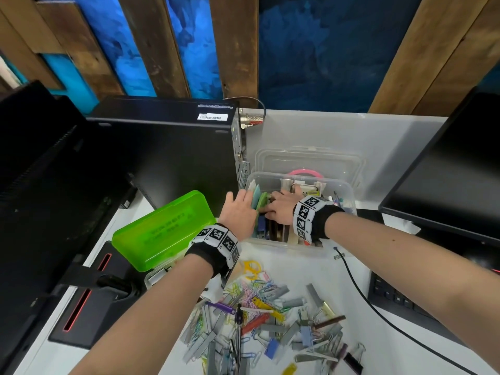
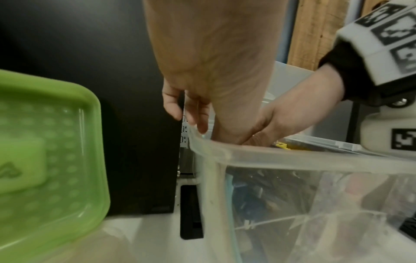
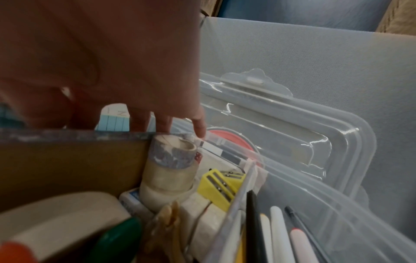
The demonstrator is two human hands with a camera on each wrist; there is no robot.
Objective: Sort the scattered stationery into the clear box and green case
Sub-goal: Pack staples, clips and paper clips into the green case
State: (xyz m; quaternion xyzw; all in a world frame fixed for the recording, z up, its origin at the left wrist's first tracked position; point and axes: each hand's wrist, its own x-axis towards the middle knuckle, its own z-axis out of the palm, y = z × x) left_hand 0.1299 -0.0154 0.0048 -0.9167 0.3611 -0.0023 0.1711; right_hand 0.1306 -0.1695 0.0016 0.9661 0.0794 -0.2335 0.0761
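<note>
The clear box [image 1: 284,249] stands open at the middle of the white desk, packed with upright pads, tape rolls [image 3: 171,160], a yellow sharpener [image 3: 221,185] and pens [image 3: 276,231]. Both hands reach into its left end. My left hand [image 1: 238,212] has straight fingers lying against the teal and green pads [image 1: 258,197]. My right hand [image 1: 281,209] points its fingers down among the same pads, close to the left hand; its fingertips are hidden. The green case [image 1: 162,228] lies open left of the box. A pile of clips and staple strips [image 1: 270,320] is scattered in front.
A black computer tower [image 1: 167,147] stands close behind the green case and touches the box's left side. The box's lid [image 1: 311,161] leans behind it. A monitor [image 1: 446,171], keyboard [image 1: 397,296] and black cable [image 1: 378,307] are on the right; a monitor stand [image 1: 89,293] is on the left.
</note>
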